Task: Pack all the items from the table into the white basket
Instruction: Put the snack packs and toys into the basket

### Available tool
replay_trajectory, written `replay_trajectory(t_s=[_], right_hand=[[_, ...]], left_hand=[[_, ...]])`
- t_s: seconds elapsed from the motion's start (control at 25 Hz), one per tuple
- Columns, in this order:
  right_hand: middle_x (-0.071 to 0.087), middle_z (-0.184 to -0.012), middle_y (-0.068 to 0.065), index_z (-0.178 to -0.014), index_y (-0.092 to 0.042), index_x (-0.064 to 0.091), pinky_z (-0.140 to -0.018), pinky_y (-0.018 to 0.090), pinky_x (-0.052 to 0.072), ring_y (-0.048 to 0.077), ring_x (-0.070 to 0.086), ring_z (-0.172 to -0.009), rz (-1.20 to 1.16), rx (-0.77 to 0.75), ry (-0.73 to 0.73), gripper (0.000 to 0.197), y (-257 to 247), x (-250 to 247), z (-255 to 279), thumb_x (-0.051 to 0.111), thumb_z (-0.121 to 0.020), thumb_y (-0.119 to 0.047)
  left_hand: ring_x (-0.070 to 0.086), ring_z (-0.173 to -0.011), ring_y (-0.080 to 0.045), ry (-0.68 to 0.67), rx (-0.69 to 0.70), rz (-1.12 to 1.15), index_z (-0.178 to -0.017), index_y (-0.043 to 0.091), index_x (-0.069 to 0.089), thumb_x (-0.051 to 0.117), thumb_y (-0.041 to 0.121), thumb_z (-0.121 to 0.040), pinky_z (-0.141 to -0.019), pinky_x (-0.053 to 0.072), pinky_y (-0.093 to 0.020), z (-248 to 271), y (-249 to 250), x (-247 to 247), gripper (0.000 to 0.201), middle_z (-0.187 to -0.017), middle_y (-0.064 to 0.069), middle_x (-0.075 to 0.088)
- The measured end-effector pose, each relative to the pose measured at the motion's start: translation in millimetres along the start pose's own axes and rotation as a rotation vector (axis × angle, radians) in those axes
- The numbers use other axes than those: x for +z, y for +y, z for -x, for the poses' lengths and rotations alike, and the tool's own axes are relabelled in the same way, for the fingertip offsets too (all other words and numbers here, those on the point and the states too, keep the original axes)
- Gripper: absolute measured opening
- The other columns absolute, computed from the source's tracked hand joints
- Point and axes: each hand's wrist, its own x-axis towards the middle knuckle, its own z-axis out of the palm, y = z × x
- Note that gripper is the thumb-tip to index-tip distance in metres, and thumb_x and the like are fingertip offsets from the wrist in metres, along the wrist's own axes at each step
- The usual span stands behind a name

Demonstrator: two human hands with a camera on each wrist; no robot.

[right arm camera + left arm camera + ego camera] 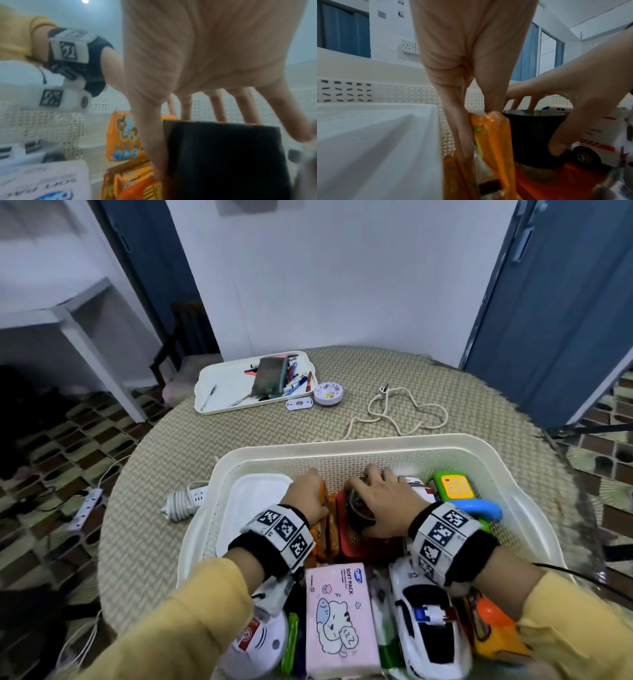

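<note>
Both hands are in the white basket (342,445) before us; nearest lie the pink tissue pack (339,618) and the white toy car (428,625); our left hand (308,494) pinches the top of an orange snack packet (494,142), which hangs below the fingers beside the white lidded box (253,508); our right hand (387,505) curls over the black cup (223,155), thumb down its near side, fingers on the far rim, the cup standing on a red box (356,546); beyond, on the table (479,392), a white cord (404,412) and a tray (219,385) of pens.

Perforated matt plastic white basket (359,445), glossy orange foil packet (496,135), woven tablecloth (428,378)
</note>
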Motion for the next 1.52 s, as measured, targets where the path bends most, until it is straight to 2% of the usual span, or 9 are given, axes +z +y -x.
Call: replay_trajectory(t_s=[0.2, 0.52, 0.64, 0.76, 0.96, 1.12, 1.2, 1.32, 1.52], right_hand=[[0.036, -0.131, 0.009, -0.137, -0.031, 0.029, -0.099, 0.042, 0.036, 0.032, 0.041, -0.120, -0.045, -0.051, -0.008, 0.085, 11, 1, 0, 0.074, -0.068, -0.050], [0.035, -0.135, 0.008, -0.138, -0.035, 0.029, -0.101, 0.045, 0.032, 0.033, 0.038, -0.122, -0.067, -0.071, -0.021, 0.085, 14, 3, -3, 0.074, -0.068, -0.054], [0.034, -0.135, 0.008, -0.138, -0.037, 0.029, -0.102, 0.046, 0.031, 0.032, 0.037, -0.123, -0.076, -0.077, -0.020, 0.085, 15, 3, -4, 0.074, -0.068, -0.054], [0.035, -0.135, 0.007, -0.137, -0.038, 0.030, -0.102, 0.046, 0.031, 0.031, 0.037, -0.123, -0.099, -0.080, -0.020, 0.084, 17, 4, -5, 0.074, -0.067, -0.054], [0.034, -0.135, 0.007, -0.137, -0.039, 0.030, -0.103, 0.046, 0.031, 0.030, 0.036, -0.124, -0.122, -0.086, -0.021, 0.083, 19, 4, -4, 0.073, -0.068, -0.054], [0.034, -0.136, 0.007, -0.138, -0.039, 0.029, -0.104, 0.047, 0.030, 0.031, 0.035, -0.125, -0.118, -0.085, -0.018, 0.084, 18, 7, -5, 0.074, -0.068, -0.054], [0.034, -0.136, 0.007, -0.138, -0.039, 0.029, -0.104, 0.046, 0.030, 0.031, 0.036, -0.125, -0.122, -0.087, -0.017, 0.084, 19, 7, -5, 0.074, -0.068, -0.055], [0.034, -0.136, 0.007, -0.137, -0.039, 0.029, -0.103, 0.046, 0.030, 0.030, 0.036, -0.125, -0.117, -0.088, -0.012, 0.085, 19, 7, -5, 0.074, -0.067, -0.055], [0.034, -0.135, 0.007, -0.137, -0.039, 0.030, -0.103, 0.046, 0.030, 0.030, 0.036, -0.124, -0.120, -0.092, 0.002, 0.085, 19, 8, -5, 0.074, -0.066, -0.055]], left_hand=[[0.054, -0.115, -0.033, 0.012, -0.063, 0.012, -0.129, -0.004, 0.035, 0.071, 0.009, -0.080, -0.089, 0.043, -0.033, 1, 12, 12, 0.062, -0.121, -0.020, 0.055], [0.051, -0.118, -0.030, -0.042, -0.118, -0.087, -0.124, 0.000, 0.043, 0.075, 0.015, -0.080, -0.091, 0.042, -0.033, -3, 15, 3, 0.056, -0.125, -0.017, 0.053], [0.055, -0.114, -0.027, -0.163, -0.083, -0.065, -0.122, -0.001, 0.051, 0.076, 0.021, -0.079, -0.089, 0.044, -0.030, -5, 14, -3, 0.054, -0.123, -0.014, 0.058], [0.064, -0.099, -0.031, -0.368, -0.089, 0.091, -0.120, -0.002, 0.057, 0.076, 0.010, -0.078, -0.073, 0.056, -0.029, -7, 10, -8, 0.048, -0.117, -0.018, 0.065], [0.064, -0.074, -0.022, -0.200, -0.138, 0.236, -0.120, 0.005, 0.041, 0.083, 0.001, -0.067, -0.055, 0.056, -0.027, -4, 8, 1, 0.068, -0.091, -0.002, 0.057], [0.060, -0.104, -0.035, -0.138, -0.113, 0.065, -0.119, 0.002, 0.046, 0.087, 0.010, -0.063, -0.084, 0.053, -0.040, -7, 7, 4, 0.070, -0.116, -0.018, 0.058], [0.062, -0.102, -0.039, -0.151, -0.119, 0.061, -0.118, 0.001, 0.047, 0.086, 0.009, -0.065, -0.084, 0.053, -0.045, -7, 11, 4, 0.067, -0.119, -0.020, 0.056], [0.059, -0.108, -0.038, -0.198, -0.098, 0.055, -0.123, 0.000, 0.044, 0.083, 0.005, -0.069, -0.084, 0.051, -0.040, -10, 12, 3, 0.067, -0.125, -0.019, 0.053], [0.050, -0.120, -0.037, -0.247, -0.080, -0.030, -0.131, 0.003, 0.028, 0.085, 0.009, -0.066, -0.092, 0.048, -0.047, -14, 8, 15, 0.087, -0.130, -0.020, 0.049]])
